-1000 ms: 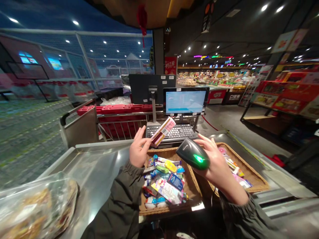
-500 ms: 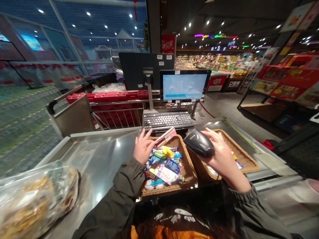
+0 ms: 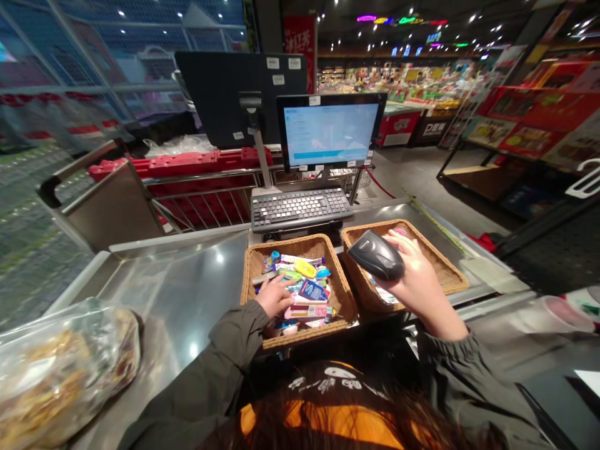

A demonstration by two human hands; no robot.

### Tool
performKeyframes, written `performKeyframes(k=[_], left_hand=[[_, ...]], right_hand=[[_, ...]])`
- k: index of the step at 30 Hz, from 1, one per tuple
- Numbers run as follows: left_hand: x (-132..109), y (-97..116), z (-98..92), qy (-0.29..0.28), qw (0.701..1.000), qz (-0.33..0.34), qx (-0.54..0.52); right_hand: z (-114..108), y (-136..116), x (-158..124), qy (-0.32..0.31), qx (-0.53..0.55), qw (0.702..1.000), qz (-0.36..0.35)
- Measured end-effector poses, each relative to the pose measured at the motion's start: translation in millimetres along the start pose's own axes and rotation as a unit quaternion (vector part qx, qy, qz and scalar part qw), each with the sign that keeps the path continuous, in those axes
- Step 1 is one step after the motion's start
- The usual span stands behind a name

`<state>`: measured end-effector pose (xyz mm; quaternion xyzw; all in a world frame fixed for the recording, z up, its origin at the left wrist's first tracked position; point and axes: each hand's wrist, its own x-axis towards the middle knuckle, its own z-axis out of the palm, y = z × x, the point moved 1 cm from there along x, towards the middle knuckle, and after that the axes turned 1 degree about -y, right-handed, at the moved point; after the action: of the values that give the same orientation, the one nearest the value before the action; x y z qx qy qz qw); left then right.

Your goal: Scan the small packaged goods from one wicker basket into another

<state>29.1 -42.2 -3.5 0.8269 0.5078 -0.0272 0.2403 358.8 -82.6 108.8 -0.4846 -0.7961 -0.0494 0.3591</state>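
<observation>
My left hand reaches into the left wicker basket, palm down with its fingers spread over the packets. Beside its fingertips lies a thin pink-and-white box on top of the pile; whether the thumb still touches it I cannot tell. Around it are small packaged sweets, among them a yellow packet and a dark blue packet. Above the right wicker basket, my right hand is closed around a black barcode scanner, whose head points left. That hand partly hides the items in this basket.
Behind the baskets stand a black keyboard and a lit monitor, with a second screen turned away. A clear bag of food rests on the metal counter at left. A trolley stands beyond.
My left hand has come down and towards me into the left basket; the pink-and-white box, raised between its fingers before, now lies on the packets. The scanner stays in my right hand.
</observation>
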Motion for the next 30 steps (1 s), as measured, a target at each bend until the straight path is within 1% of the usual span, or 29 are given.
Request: performKeyframes(k=[1,2,4,6,7,10,12,15,17,19,20,22,24,27,30], left_hand=[[0,4,-0.1,0.007,1.0,-0.009,0.017],[1,9,-1.6,0.028,0.999,-0.018,0.04],[3,21,-7.5,0.091,0.991,-0.023,0.092],[7,35,-14.8,0.137,0.983,0.003,0.123],[10,43,-18.2,0.143,0.982,0.027,0.121],[26,67,-27.4,0.135,0.98,0.108,0.096],[40,87,-32.7,0.121,0.976,0.162,0.082],[69,127,-36.9,0.078,0.969,0.224,0.071],[93,159,-33.7,0.038,0.964,0.253,0.074],[120,191,-22.8,-0.009,0.961,0.262,0.09],[135,206,-14.2,-0.039,0.961,0.252,0.102],[164,234,6.8,-0.068,0.961,0.246,0.11],[189,256,30.2,-0.085,0.963,0.229,0.114],[217,277,60.4,-0.094,0.969,0.195,0.118],[231,285,79.2,-0.094,0.973,0.169,0.122]], right_hand=[[-1,2,-2,0.001,0.001,1.0,0.004],[-2,5,-4,0.001,0.0,1.0,0.01],[-6,11,-9,-0.003,-0.011,0.999,0.034],[-14,21,-16,-0.005,-0.032,0.997,0.066],[-19,26,-20,0.0,-0.043,0.996,0.082],[-37,45,-33,0.032,-0.078,0.988,0.128],[-50,57,-43,0.051,-0.1,0.981,0.155],[-65,70,-58,0.077,-0.121,0.973,0.181],[-72,77,-67,0.094,-0.128,0.969,0.191],[-77,83,-75,0.102,-0.131,0.966,0.199],[-78,86,-79,0.102,-0.131,0.965,0.202],[-82,91,-86,0.103,-0.13,0.964,0.208],[-86,96,-91,0.104,-0.128,0.963,0.214],[-93,103,-97,0.107,-0.127,0.961,0.221],[-97,111,-102,0.112,-0.126,0.958,0.231]])
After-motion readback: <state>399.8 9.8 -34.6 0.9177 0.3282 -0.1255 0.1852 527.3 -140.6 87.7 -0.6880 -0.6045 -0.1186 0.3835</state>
